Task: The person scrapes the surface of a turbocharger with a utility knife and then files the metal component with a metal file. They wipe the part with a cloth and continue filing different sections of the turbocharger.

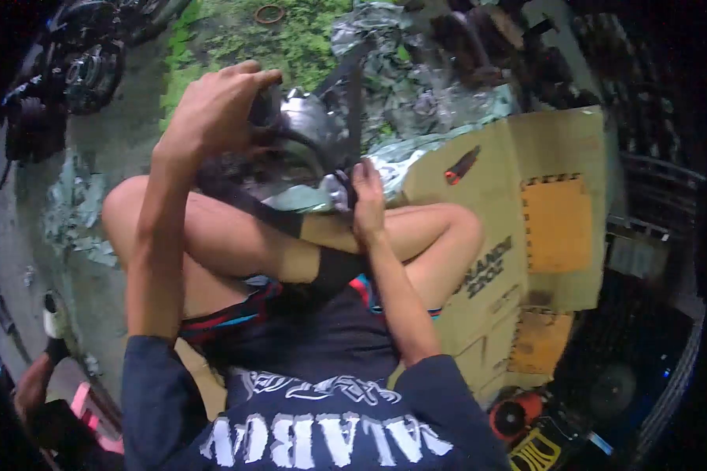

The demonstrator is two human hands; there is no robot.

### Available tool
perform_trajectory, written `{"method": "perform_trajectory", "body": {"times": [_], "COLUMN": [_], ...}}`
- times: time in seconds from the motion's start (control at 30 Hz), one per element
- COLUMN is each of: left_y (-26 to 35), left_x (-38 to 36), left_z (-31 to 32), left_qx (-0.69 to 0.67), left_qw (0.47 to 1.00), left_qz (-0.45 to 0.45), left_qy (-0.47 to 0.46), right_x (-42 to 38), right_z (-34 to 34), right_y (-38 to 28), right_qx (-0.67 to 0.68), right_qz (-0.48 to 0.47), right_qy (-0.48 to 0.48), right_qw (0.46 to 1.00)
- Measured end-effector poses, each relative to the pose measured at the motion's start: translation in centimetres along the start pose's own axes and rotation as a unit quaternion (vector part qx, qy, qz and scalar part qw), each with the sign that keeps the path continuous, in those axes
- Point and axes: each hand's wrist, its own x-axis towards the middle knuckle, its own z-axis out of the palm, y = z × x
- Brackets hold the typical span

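In front of my crossed legs stands a machine part with a rounded silver casing (pixel 305 118) and dark pieces around it. My left hand (pixel 216 106) is raised at its left side, fingers curled over a dark round piece (pixel 265 110) beside the casing. Its thumb is hidden. Low on the right side, my right hand (pixel 368 196) grips the lower end of a dark upright piece (pixel 353 118); part of this grip is hidden. Crumpled pale plastic (pixel 302 198) lies beneath the machine part.
Flattened cardboard (pixel 479 314) spreads under my right side, with a red-and-black tool (pixel 462 166) on it. Torn plastic wrap (pixel 416 102) lies ahead, near a ring (pixel 269 14) on a green patch. At the lower left, another person's leg (pixel 39 377) shows.
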Motion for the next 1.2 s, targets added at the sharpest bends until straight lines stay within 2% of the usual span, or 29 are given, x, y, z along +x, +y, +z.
{"method": "perform_trajectory", "body": {"times": [0.03,0.07,0.17,0.23,0.27,0.3,0.33,0.37,0.4,0.43,0.47,0.53,0.57,0.6,0.67,0.73,0.77,0.8,0.83,0.87,0.93,0.97,1.0,1.07,1.1,1.2], "left_y": [-0.2,-0.5,-1.6,-1.9,-2.4,-2.9,-3.8,-4.9,-5.6,-4.9,-4.6,-3.4,-2.7,-2.2,-2.0,-2.2,-2.3,-2.3,-2.3,-2.6,-2.9,-2.7,-2.7,-2.8,-2.9,-3.2], "left_x": [0.1,0.4,1.1,1.0,0.5,0.1,0.0,-0.1,-0.5,-0.7,-0.6,0.1,0.8,1.0,1.5,2.0,2.0,2.1,2.3,2.6,2.9,3.6,3.9,4.5,4.5,4.3], "left_z": [0.4,0.5,1.2,1.7,1.6,1.6,2.5,4.3,5.3,5.2,6.6,8.2,9.2,9.3,8.6,9.2,9.2,9.1,8.9,8.6,7.7,8.1,8.3,8.0,7.8,7.7], "left_qx": [-0.005,-0.01,-0.063,-0.091,-0.205,-0.315,-0.314,-0.388,-0.46,-0.489,-0.465,-0.512,-0.528,-0.536,-0.554,-0.573,-0.584,-0.595,-0.556,-0.563,-0.579,-0.573,-0.58,-0.568,-0.559,-0.55], "left_qw": [1.0,0.999,0.996,0.992,0.977,0.948,0.949,0.919,0.88,0.871,0.878,0.85,0.829,0.823,0.818,0.803,0.796,0.788,0.812,0.808,0.808,0.804,0.8,0.811,0.819,0.82], "left_qz": [0.008,0.017,0.06,0.07,0.054,0.036,0.03,0.069,0.105,0.053,0.098,0.054,0.051,0.044,0.006,0.028,0.019,0.009,0.017,0.017,0.029,0.042,0.042,0.051,0.048,0.078], "left_qy": [0.02,0.042,0.035,0.043,0.014,-0.015,-0.014,0.022,0.061,-0.006,0.063,0.113,0.179,0.185,0.154,0.16,0.159,0.156,0.176,0.174,0.104,0.152,0.152,0.128,0.117,0.135], "right_x": [-0.5,0.5,1.0,1.2,1.3,1.4,0.9,0.2,1.8,2.0,2.0,0.3,0.2,0.2,-0.9,-2.8,-3.0,-3.0,-3.1,-3.2,-3.5,-3.5,-3.2,-1.8,-1.4,0.0], "right_z": [0.0,-0.7,-1.6,-2.1,-2.2,-2.2,-1.0,-0.8,-2.4,-3.3,-4.0,-3.9,-4.9,-6.2,-7.9,-9.0,-10.7,-12.9,-13.2,-13.3,-10.8,-10.3,-9.5,-7.6,-7.0,-4.3], "right_y": [-2.0,-0.4,-1.3,-1.8,-1.0,0.4,-0.6,-2.1,0.3,-0.8,-1.9,-5.7,-5.8,-6.1,-8.4,-11.4,-12.0,-12.6,-13.4,-13.8,-16.7,-17.7,-17.8,-17.6,-18.0,-17.5], "right_qx": [-0.028,0.045,-0.013,-0.023,-0.024,-0.029,-0.033,-0.025,-0.008,-0.02,-0.034,0.044,0.056,0.069,0.015,-0.126,-0.136,-0.314,-0.476,-0.483,-0.467,-0.504,-0.51,-0.486,-0.523,-0.49], "right_qz": [-0.032,0.01,0.063,-0.014,-0.012,-0.016,-0.019,-0.009,-0.01,-0.024,-0.04,0.006,-0.01,-0.026,-0.025,-0.083,-0.079,-0.172,-0.258,-0.254,-0.297,-0.253,-0.249,-0.309,-0.261,-0.298], "right_qy": [-0.057,-0.065,-0.098,-0.175,-0.179,-0.119,-0.058,-0.025,-0.051,-0.061,-0.071,-0.007,-0.002,0.004,0.001,-0.07,-0.071,-0.131,-0.186,-0.187,-0.269,-0.286,-0.286,-0.322,-0.327,-0.343], "right_qw": [0.998,0.997,0.993,0.984,0.983,0.992,0.998,0.999,0.999,0.998,0.996,0.999,0.998,0.997,1.0,0.986,0.985,0.924,0.82,0.817,0.788,0.775,0.772,0.751,0.743,0.744]}}
